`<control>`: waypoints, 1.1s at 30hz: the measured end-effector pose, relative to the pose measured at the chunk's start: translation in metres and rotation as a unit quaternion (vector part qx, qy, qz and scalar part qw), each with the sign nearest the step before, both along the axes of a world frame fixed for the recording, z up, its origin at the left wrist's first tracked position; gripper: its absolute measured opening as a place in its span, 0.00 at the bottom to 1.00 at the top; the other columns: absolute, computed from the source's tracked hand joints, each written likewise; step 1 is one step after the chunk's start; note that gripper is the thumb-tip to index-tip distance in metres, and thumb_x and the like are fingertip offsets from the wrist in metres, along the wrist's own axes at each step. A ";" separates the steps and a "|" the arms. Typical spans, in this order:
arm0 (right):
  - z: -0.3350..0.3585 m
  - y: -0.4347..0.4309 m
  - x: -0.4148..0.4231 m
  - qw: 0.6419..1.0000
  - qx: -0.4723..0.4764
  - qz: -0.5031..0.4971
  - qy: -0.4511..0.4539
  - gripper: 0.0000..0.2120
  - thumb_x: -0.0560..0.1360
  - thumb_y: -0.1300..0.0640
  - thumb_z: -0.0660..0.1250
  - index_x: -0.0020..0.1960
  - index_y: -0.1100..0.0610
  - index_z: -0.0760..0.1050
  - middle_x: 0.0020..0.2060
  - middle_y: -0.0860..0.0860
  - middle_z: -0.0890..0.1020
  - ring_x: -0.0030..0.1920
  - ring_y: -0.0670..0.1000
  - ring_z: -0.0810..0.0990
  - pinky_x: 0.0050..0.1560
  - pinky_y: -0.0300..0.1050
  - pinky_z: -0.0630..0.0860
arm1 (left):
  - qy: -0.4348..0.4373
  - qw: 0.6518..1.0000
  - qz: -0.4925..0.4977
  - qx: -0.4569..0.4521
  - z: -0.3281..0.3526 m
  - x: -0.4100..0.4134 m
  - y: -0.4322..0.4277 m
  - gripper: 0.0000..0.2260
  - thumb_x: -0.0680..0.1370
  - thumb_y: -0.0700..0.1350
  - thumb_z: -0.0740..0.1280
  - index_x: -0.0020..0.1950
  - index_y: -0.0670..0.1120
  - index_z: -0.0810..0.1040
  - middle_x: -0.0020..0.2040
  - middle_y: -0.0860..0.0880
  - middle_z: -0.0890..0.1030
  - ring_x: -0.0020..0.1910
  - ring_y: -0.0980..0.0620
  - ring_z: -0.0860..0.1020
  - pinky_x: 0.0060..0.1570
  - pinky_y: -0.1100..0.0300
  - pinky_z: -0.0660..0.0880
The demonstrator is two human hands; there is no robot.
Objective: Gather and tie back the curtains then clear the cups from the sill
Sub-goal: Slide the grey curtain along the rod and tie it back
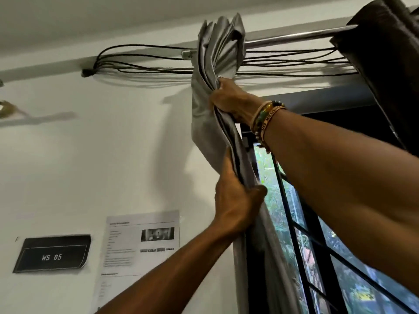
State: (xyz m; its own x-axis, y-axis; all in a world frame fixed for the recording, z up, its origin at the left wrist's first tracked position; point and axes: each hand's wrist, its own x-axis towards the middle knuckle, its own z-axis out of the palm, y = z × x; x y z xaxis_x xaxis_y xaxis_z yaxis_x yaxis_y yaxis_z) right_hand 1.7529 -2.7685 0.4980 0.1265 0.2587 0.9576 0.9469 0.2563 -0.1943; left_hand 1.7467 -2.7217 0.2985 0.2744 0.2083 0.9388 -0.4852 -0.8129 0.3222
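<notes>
Fabric fills both your hands: the grey curtain (210, 64) is gathered into a tight bundle of folds hanging from the metal rod (294, 38). Your right hand (229, 100) grips the bundle high up, just below the rod. Its fingers are curled round the folds from the window side, with the fingertips buried in the cloth and out of sight.

Your left hand (235, 200) holds the same bundle lower down. Its fingers lie up along the wall side of the cloth and the thumb (258, 191) presses in from the window side, so the fabric is pinched between them. Between your two grips the folds run slanted. Below your left fingers the curtain drops along the window's edge.

Beaded bracelets (265, 118) sit on your right wrist. Above your right fingers, thin dark cords (147, 62) run along the wall under the rod and pass behind the curtain's top. Beyond your right forearm, further along the rod, hangs a dark brown curtain (385, 53). Under that arm a black window grille (317, 245) shows greenery outside. Left of your left forearm, a printed sheet (140, 241) and a black sign (53, 253) reading "WS 05" are fixed to the white wall.
</notes>
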 end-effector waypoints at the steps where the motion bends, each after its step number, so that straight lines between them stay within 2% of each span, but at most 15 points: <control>1: 0.000 0.002 -0.005 1.000 -0.020 0.013 -0.001 0.14 0.71 0.66 0.61 0.54 0.61 0.78 0.46 0.61 0.84 0.43 0.59 0.85 0.41 0.51 0.84 | -0.003 1.000 0.006 -0.003 0.001 -0.002 0.003 0.46 0.70 0.45 0.77 0.79 0.55 0.53 0.72 0.54 0.70 0.63 0.51 0.74 0.60 0.59 0.73; 3: -0.009 -0.003 0.010 0.999 -0.032 0.014 0.026 0.16 0.73 0.73 0.55 0.52 0.61 0.77 0.42 0.61 0.82 0.35 0.52 0.85 0.33 0.47 0.83 | 0.022 1.000 0.015 0.003 -0.006 -0.003 0.006 0.46 0.70 0.45 0.78 0.79 0.54 0.53 0.73 0.53 0.69 0.68 0.49 0.72 0.65 0.59 0.71; 5: -0.025 -0.011 0.032 0.998 -0.014 -0.015 0.060 0.15 0.73 0.74 0.55 0.44 0.58 0.75 0.33 0.54 0.77 0.25 0.44 0.78 0.23 0.36 0.74 | 0.057 0.998 0.005 0.008 -0.019 -0.001 0.006 0.45 0.71 0.39 0.76 0.80 0.54 0.52 0.73 0.53 0.67 0.65 0.53 0.71 0.58 0.75 0.67; 7: -0.037 -0.013 0.042 0.996 0.038 -0.035 0.074 0.12 0.74 0.70 0.57 0.44 0.57 0.76 0.34 0.53 0.77 0.32 0.48 0.80 0.26 0.39 0.75 | 0.075 0.997 -0.017 0.014 -0.028 0.001 0.005 0.44 0.71 0.34 0.74 0.80 0.53 0.53 0.73 0.52 0.68 0.61 0.56 0.70 0.48 0.83 0.66; 10: -0.037 -0.002 0.016 0.997 0.043 0.038 0.058 0.07 0.75 0.65 0.61 0.49 0.60 0.77 0.36 0.52 0.78 0.35 0.50 0.78 0.32 0.41 0.77 | 0.014 1.000 -0.013 0.001 -0.024 0.000 0.007 0.40 0.71 0.31 0.71 0.79 0.49 0.60 0.70 0.50 0.73 0.66 0.50 0.73 0.63 0.63 0.74; 12: -0.041 -0.001 -0.003 0.996 0.006 0.071 0.053 0.09 0.72 0.69 0.62 0.50 0.62 0.76 0.36 0.55 0.78 0.36 0.52 0.78 0.33 0.46 0.78 | -0.035 0.999 -0.023 -0.025 -0.018 0.002 0.008 0.34 0.69 0.31 0.73 0.73 0.47 0.67 0.62 0.52 0.77 0.60 0.50 0.77 0.58 0.59 0.77; 14: -0.057 -0.003 0.001 0.998 -0.049 0.010 0.042 0.27 0.64 0.62 0.68 0.63 0.62 0.72 0.46 0.57 0.81 0.44 0.55 0.80 0.40 0.49 0.80 | -0.015 0.998 -0.049 -0.041 -0.026 0.001 0.001 0.31 0.68 0.32 0.74 0.66 0.52 0.69 0.54 0.57 0.76 0.53 0.54 0.77 0.52 0.61 0.78; 16: -0.099 -0.010 0.023 0.994 -0.024 -0.083 0.069 0.50 0.61 0.55 0.72 0.78 0.56 0.54 0.66 0.58 0.74 0.61 0.58 0.76 0.57 0.50 0.79 | 0.021 0.996 -0.064 -0.062 -0.049 0.004 -0.012 0.28 0.70 0.34 0.74 0.66 0.51 0.69 0.54 0.55 0.77 0.52 0.53 0.78 0.51 0.60 0.78; 18: -0.163 -0.017 0.045 0.987 0.009 -0.086 0.137 0.59 0.63 0.55 0.74 0.80 0.51 0.37 0.76 0.56 0.63 0.69 0.59 0.71 0.66 0.54 0.74 | 0.049 0.993 -0.057 -0.094 -0.083 0.012 -0.020 0.26 0.71 0.37 0.74 0.67 0.48 0.71 0.56 0.52 0.78 0.52 0.51 0.78 0.54 0.58 0.78; 19: -0.198 -0.019 0.053 0.982 0.004 -0.066 0.179 0.60 0.61 0.55 0.74 0.80 0.51 0.38 0.75 0.57 0.64 0.68 0.59 0.72 0.65 0.55 0.75 | 0.059 0.992 -0.054 -0.102 -0.104 0.014 -0.022 0.25 0.71 0.37 0.74 0.66 0.47 0.73 0.56 0.50 0.79 0.52 0.50 0.79 0.54 0.56 0.79; 22: -0.302 -0.026 0.068 0.962 -0.046 -0.064 0.261 0.40 0.60 0.48 0.71 0.70 0.56 0.66 0.54 0.55 0.81 0.51 0.54 0.81 0.54 0.53 0.80 | 0.077 0.991 -0.049 -0.097 -0.164 0.018 -0.021 0.20 0.72 0.37 0.72 0.62 0.46 0.75 0.51 0.52 0.80 0.47 0.54 0.79 0.46 0.63 0.77; 24: -0.367 -0.035 0.065 0.944 -0.097 -0.065 0.310 0.21 0.69 0.46 0.70 0.59 0.53 0.73 0.46 0.51 0.83 0.47 0.52 0.82 0.55 0.53 0.80 | 0.091 0.990 -0.050 -0.092 -0.209 0.017 -0.024 0.13 0.74 0.39 0.71 0.56 0.50 0.75 0.46 0.56 0.79 0.42 0.62 0.77 0.40 0.74 0.72; 26: -0.421 -0.048 0.059 0.932 -0.138 -0.045 0.333 0.11 0.74 0.45 0.70 0.52 0.49 0.76 0.43 0.49 0.84 0.46 0.50 0.84 0.55 0.52 0.81 | 0.105 0.987 -0.060 -0.108 -0.255 0.015 -0.025 0.11 0.75 0.39 0.71 0.54 0.50 0.74 0.48 0.54 0.80 0.44 0.62 0.78 0.42 0.75 0.74; 30: -0.491 -0.064 0.049 0.921 -0.205 -0.031 0.329 0.11 0.77 0.47 0.67 0.54 0.52 0.79 0.45 0.49 0.85 0.46 0.48 0.84 0.54 0.50 0.81 | 0.132 0.976 -0.057 -0.163 -0.339 0.013 -0.014 0.25 0.66 0.53 0.69 0.60 0.45 0.74 0.61 0.41 0.75 0.59 0.48 0.76 0.59 0.54 0.77; 33: -0.523 -0.074 0.039 0.915 -0.219 -0.024 0.339 0.10 0.78 0.49 0.66 0.47 0.56 0.78 0.34 0.47 0.81 0.35 0.46 0.80 0.38 0.43 0.78 | 0.171 0.952 -0.115 -0.226 -0.384 -0.001 -0.008 0.37 0.65 0.62 0.71 0.70 0.48 0.67 0.71 0.45 0.68 0.69 0.49 0.70 0.70 0.49 0.69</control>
State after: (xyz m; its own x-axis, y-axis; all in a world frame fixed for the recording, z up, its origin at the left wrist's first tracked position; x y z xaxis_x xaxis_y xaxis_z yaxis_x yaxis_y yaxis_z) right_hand 1.7918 -2.8424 -0.0250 0.6744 0.5768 0.4609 0.5784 -0.0247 -0.8154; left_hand 1.7459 -2.7296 -0.0856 0.6347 0.4671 0.6156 -0.4382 -0.4386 0.7846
